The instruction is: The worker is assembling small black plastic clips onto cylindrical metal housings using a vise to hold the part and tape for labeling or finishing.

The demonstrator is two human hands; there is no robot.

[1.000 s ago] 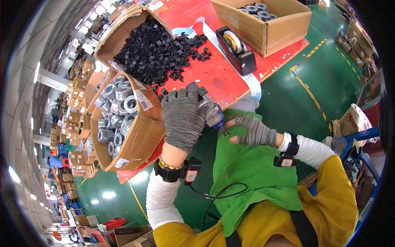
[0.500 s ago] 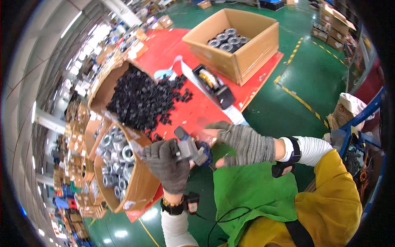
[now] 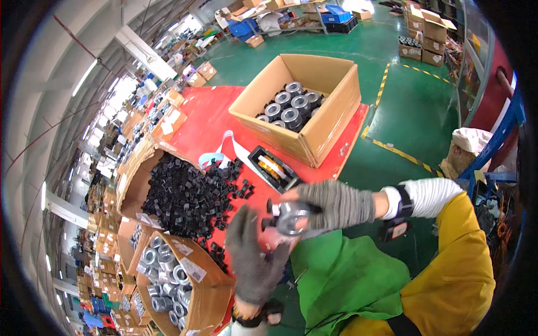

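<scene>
Currently, the right hand [image 3: 342, 206], in a grey striped fingerless glove, has its fingers and thumb closed around a shiny metal ring [image 3: 291, 218], holding it above the near edge of a red table [image 3: 210, 112]. Small black pieces stick out from the left side of that ring. The left hand [image 3: 253, 257], gloved in darker grey, is just beside it with fingers spread and pointing up, with nothing visible in its grasp; blur hides whether its thumb touches the ring. Left of the hands, a heap of small black clips [image 3: 182, 193] spills from a torn carton [image 3: 131, 193] lying on its side. Nearer the person, an open cardboard box [image 3: 210, 297] holds many loose metal rings [image 3: 168, 274]. Beyond the hands lies a black tape dispenser [image 3: 288, 180], and behind it a larger carton [image 3: 336, 123] contains rings standing in rows. A green apron [image 3: 347, 280] covers the person's front.
</scene>
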